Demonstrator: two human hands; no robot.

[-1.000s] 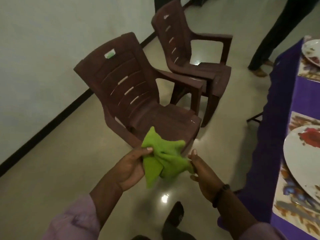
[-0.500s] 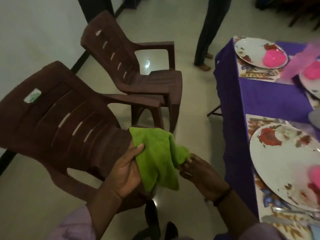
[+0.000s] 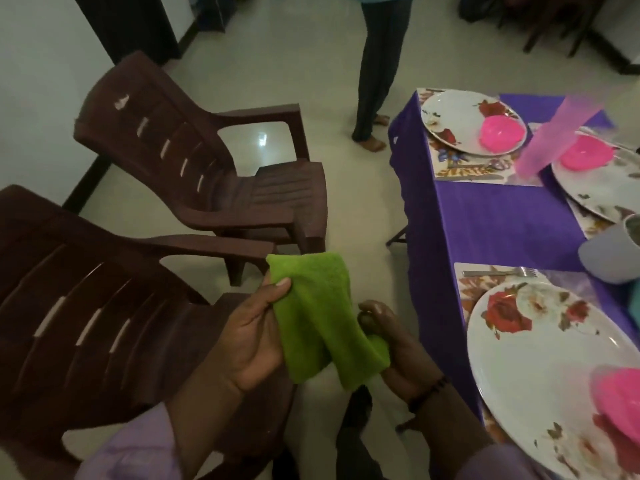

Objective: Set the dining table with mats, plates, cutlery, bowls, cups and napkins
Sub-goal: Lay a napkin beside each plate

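Observation:
A green cloth napkin (image 3: 313,315) hangs folded between both hands above the floor, left of the table. My left hand (image 3: 249,336) pinches its upper left corner with the thumb on top. My right hand (image 3: 388,339) grips its lower right end with curled fingers. The table (image 3: 491,216) with a purple cloth stands at the right. On it lie floral mats, a white flowered plate (image 3: 540,362) with a pink bowl (image 3: 620,393), a fork (image 3: 498,272) beyond the plate, and two more plates with pink bowls (image 3: 500,133) further back.
Two brown plastic chairs (image 3: 104,306) (image 3: 221,168) stand at the left, facing the table. A person's legs (image 3: 379,71) are at the table's far corner. A grey cup (image 3: 613,251) and a pink translucent tumbler (image 3: 554,136) stand on the table.
The view has swung right, bringing more of the table in. The napkin has gone from bunched to a flatter fold, with my left hand now at its top corner.

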